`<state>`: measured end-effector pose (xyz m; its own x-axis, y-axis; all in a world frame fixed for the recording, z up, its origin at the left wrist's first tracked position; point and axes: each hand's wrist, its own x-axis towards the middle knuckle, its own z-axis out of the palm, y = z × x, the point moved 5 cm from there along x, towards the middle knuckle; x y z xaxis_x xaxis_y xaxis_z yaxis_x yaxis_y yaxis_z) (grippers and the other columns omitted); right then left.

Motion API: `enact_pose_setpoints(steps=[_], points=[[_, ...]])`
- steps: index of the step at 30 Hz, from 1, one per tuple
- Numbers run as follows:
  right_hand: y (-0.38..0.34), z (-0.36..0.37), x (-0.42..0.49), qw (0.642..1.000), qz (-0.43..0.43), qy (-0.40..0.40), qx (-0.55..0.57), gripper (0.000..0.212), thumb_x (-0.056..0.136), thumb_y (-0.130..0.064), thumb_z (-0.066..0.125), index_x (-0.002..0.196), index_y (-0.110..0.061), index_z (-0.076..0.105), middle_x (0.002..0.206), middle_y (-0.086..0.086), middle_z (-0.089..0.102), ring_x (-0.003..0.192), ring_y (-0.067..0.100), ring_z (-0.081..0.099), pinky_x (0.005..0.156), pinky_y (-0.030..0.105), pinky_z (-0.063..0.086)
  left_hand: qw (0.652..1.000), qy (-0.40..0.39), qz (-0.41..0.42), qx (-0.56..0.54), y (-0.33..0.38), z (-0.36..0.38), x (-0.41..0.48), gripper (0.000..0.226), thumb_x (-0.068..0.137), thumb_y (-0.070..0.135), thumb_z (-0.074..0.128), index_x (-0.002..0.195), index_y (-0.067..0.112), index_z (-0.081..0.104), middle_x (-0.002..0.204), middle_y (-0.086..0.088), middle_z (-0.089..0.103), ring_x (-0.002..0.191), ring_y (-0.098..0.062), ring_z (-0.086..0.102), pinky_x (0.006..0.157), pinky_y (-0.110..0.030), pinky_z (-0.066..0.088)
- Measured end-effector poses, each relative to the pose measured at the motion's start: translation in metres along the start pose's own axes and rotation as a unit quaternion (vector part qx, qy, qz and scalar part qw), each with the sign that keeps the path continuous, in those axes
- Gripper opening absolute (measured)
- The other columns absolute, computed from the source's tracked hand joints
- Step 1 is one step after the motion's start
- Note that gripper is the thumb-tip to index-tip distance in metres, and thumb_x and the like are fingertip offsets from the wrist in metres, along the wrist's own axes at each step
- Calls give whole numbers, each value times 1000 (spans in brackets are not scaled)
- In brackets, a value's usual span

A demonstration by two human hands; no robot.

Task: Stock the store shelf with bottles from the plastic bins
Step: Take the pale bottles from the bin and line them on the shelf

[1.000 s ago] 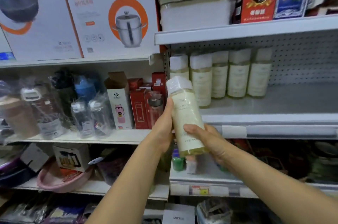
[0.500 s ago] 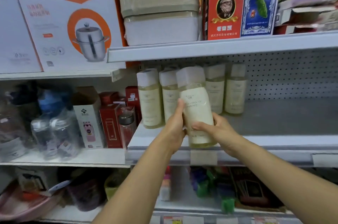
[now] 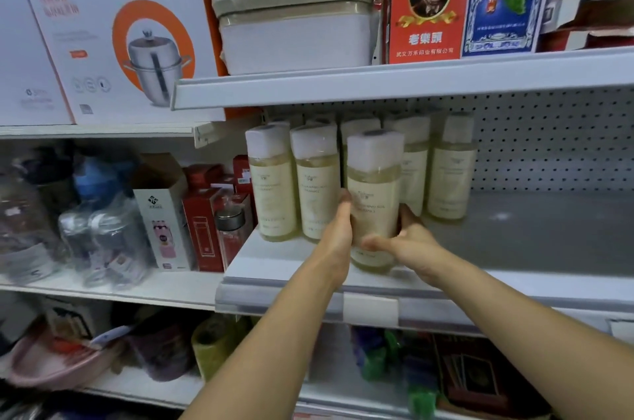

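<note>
As the left hand (image 3: 338, 236) and right hand (image 3: 410, 244) curl fingers round a white-capped bottle (image 3: 374, 193), upright at the front edge of the shelf (image 3: 531, 231), a careless push could topple the stocked bottles (image 3: 274, 186) behind.

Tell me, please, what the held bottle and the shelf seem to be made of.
Bottle: likely clear glossy plastic, since pale liquid shows through; matte white cap. Shelf: apparently grey painted metal, with a perforated back panel.
</note>
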<state>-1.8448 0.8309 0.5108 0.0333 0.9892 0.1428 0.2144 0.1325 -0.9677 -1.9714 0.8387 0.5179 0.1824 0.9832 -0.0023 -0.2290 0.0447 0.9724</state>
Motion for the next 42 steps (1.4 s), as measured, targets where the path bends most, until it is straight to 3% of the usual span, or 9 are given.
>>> enact_pose_setpoints(steps=[11, 16, 25, 28, 31, 33, 36, 39, 42], points=[[-3, 6, 40, 998, 16, 19, -66, 90, 64, -28, 91, 136, -18, 39, 134, 0, 55, 125, 20, 53, 95, 30, 44, 999, 31, -16, 23, -31, -11, 19, 41, 100, 18, 48, 141, 20, 52, 135, -2, 62, 127, -18, 54, 115, -37, 38], [-3, 6, 44, 997, 18, 11, -74, 85, 72, -25, 86, 141, -16, 36, 143, 4, 50, 131, 22, 49, 98, 29, 41, 999, 38, -15, 25, -32, -12, 20, 41, 98, 15, 51, 139, 21, 53, 129, 0, 64, 120, -15, 56, 98, -25, 44], [-6, 14, 40, 992, 69, 43, -102, 80, 80, -23, 80, 143, -10, 33, 148, 10, 45, 135, 28, 44, 101, 31, 38, 998, 48, -24, 13, -28, -11, 14, 47, 94, 18, 55, 141, 20, 48, 132, -2, 62, 125, -20, 54, 114, -36, 39], [-5, 15, 36, 983, 96, 82, -136, 77, 84, -26, 76, 143, -6, 31, 149, 15, 42, 136, 33, 43, 109, 40, 39, 995, 75, -58, -38, -24, -15, 9, 37, 96, 10, 50, 132, 11, 56, 118, -6, 67, 113, -20, 61, 98, -30, 50], [-5, 14, 27, 970, 104, 145, -166, 83, 86, -34, 72, 149, -7, 25, 151, 17, 36, 137, 37, 40, 110, 48, 41, 983, 118, -91, -106, -17, -28, -5, 14, 98, 6, 48, 95, 5, 62, 83, -6, 63, 76, -17, 57, 68, -22, 49], [-11, 15, 14, 962, 81, 195, -172, 75, 88, -31, 68, 146, -4, 30, 147, 17, 41, 134, 37, 43, 107, 50, 44, 978, 115, -105, -141, -12, -36, -19, 11, 98, 10, 51, 91, 7, 59, 86, -7, 60, 77, -17, 54, 77, -25, 48], [-31, 32, -11, 964, 12, 229, -138, 34, 93, -21, 61, 122, -7, 48, 124, 12, 57, 116, 32, 55, 98, 45, 48, 972, 118, -92, -180, -2, -54, -45, 14, 99, 16, 53, 109, 8, 59, 104, -9, 64, 100, -24, 61, 93, -35, 49], [-52, 65, -37, 973, -68, 208, -74, 11, 93, -14, 58, 102, -14, 51, 92, -4, 57, 91, 19, 57, 81, 34, 48, 971, 130, -60, -189, 2, -84, -72, 23, 101, 21, 51, 117, 8, 62, 107, -8, 71, 103, -24, 67, 90, -38, 54], [-63, 109, -60, 981, -117, 149, -38, 9, 94, -8, 57, 99, -14, 55, 87, -5, 57, 80, 10, 55, 75, 25, 49, 966, 148, -56, -204, -1, -118, -101, 23, 102, 22, 47, 116, 11, 62, 109, -9, 72, 98, -23, 69, 84, -37, 56]])
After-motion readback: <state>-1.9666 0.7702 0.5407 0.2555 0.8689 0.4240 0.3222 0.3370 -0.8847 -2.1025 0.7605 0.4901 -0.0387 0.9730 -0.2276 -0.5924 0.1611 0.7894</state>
